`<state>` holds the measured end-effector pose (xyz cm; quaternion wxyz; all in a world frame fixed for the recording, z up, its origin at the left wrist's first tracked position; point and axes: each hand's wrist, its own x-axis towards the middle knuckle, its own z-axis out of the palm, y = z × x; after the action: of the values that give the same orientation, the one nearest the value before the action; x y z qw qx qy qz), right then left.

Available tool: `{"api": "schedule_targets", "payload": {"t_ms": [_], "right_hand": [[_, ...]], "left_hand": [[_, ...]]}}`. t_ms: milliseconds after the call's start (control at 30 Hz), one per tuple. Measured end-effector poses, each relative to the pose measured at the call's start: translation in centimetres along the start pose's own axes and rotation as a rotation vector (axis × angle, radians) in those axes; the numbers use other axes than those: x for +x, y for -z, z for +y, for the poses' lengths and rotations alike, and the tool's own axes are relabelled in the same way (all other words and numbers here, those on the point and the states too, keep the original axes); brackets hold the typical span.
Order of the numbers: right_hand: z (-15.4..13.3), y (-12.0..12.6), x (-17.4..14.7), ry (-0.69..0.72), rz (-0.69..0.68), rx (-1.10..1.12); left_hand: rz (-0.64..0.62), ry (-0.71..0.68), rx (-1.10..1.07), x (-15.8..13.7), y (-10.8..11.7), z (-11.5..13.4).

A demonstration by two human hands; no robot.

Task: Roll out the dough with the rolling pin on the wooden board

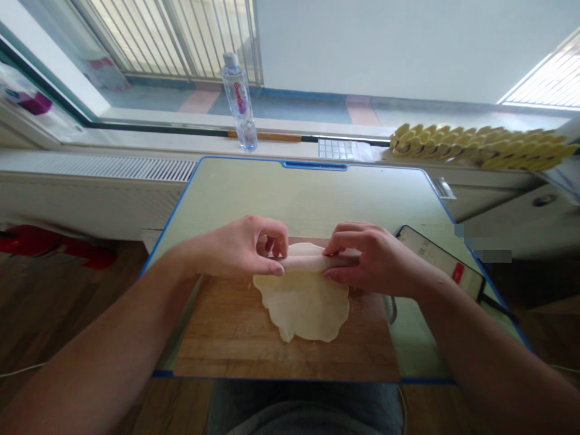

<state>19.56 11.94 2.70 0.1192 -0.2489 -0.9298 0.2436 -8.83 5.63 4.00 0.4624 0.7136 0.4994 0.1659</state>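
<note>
A thin, pale sheet of dough [306, 308] with a ragged edge lies on a wooden cutting board [217, 338]. Across its far part lies a slim rolling pin [303, 264]; its middle is paler than its right end, and I cannot tell whether dough is wrapped around it there. My left hand [254, 248] pinches the pin's left part between thumb and curled fingers. On the right part, my right hand [362, 257] grips in the same way, fingers on the far side and thumb on the near side. A strip of dough shows beyond the pin.
The board rests on a small pale table [294, 199] with a blue rim. A phone [441, 263] lies by my right forearm. A clear bottle [240, 106] and yellow packets [475, 145] stand on the windowsill. A red fire extinguisher [58, 244] lies on the floor at left.
</note>
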Motion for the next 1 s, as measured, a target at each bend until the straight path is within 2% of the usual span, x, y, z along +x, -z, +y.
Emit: {"api": "schedule_targets", "payload": {"t_ms": [233,567,800,1000], "right_hand": [[0.2,-0.1,0.2,-0.018,-0.002,0.03],[0.8,-0.5,0.3,-0.045,0.021,0.038],[1.1,-0.9,0.5,-0.047,0.059,0.008],[1.2,-1.3,0.6,-0.098,0.128,-0.013]], "left_hand": [[-0.01,0.049,-0.052,0.3,0.3,-0.7],[0.004,0.066,0.011,0.6,0.9,-0.8],[0.053,0.047,0.053,0.6,1.1,-1.1],[0.156,0.041,0.141,0.8,1.3,-1.6]]}}
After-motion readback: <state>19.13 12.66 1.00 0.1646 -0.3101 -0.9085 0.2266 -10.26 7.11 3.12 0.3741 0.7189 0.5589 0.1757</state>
